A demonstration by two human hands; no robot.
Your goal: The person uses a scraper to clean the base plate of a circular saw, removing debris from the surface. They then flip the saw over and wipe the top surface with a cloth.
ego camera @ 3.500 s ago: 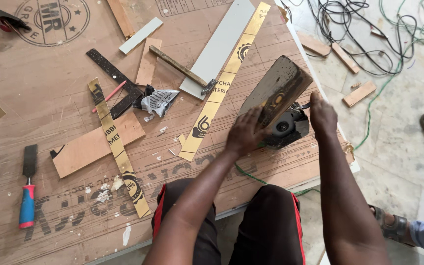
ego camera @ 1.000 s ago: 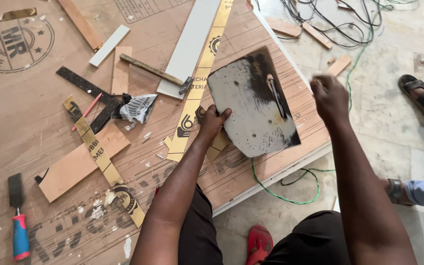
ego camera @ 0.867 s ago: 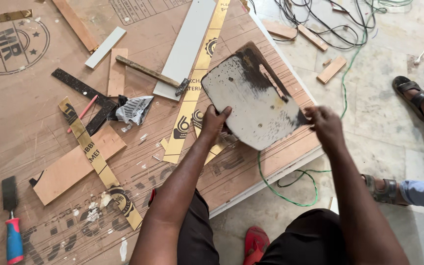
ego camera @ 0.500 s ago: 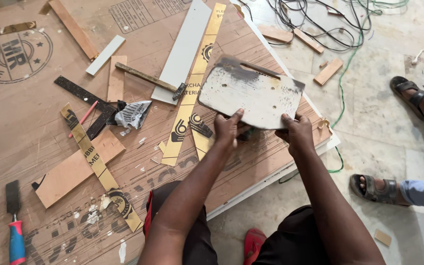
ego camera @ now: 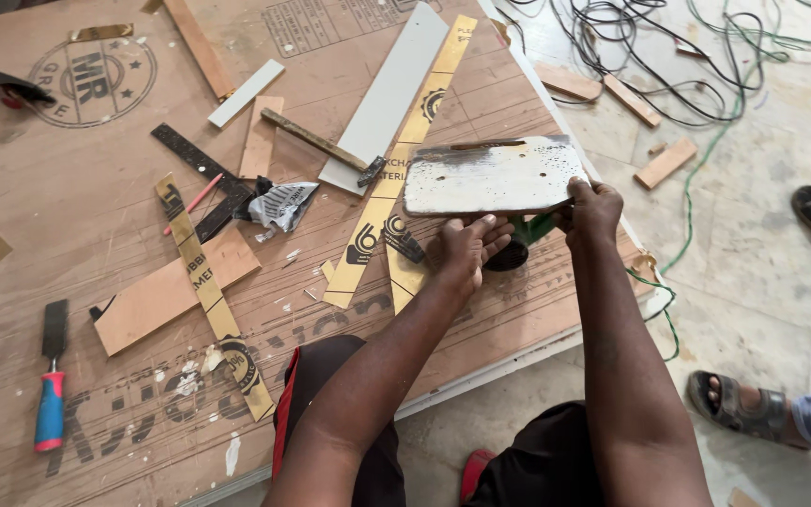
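Brown plywood sheet (ego camera: 96, 235) lies on a pale stone floor and serves as the bench, with strips, offcuts and tools scattered over it.

Both hands hold a flat grey metal plate with rounded corners and a scuffed, dirty face (ego camera: 490, 176). It sits level, just above the right edge of the bench. The left hand (ego camera: 466, 252) has its grip closed on the near long edge, fingers curled up under the plate. The right hand (ego camera: 593, 207) has its grip closed on the near right corner. Just under the plate, between the two grips, a dark round tool body with a green part (ego camera: 518, 242) peeks out; I cannot tell if it is joined to the plate.

The plate looks stiff and hard, and it will not bend. It may be a bit heavy if the tool hangs from it. Its face looks smooth and could slip, so holding the edges with two hands seems best.

Half a second ago the plate was tilted and sat a little farther left. Now it lies flat and level. The right hand has slid from the front edge out to the corner. A green cable (ego camera: 696, 235) trails off to the right of the grips.
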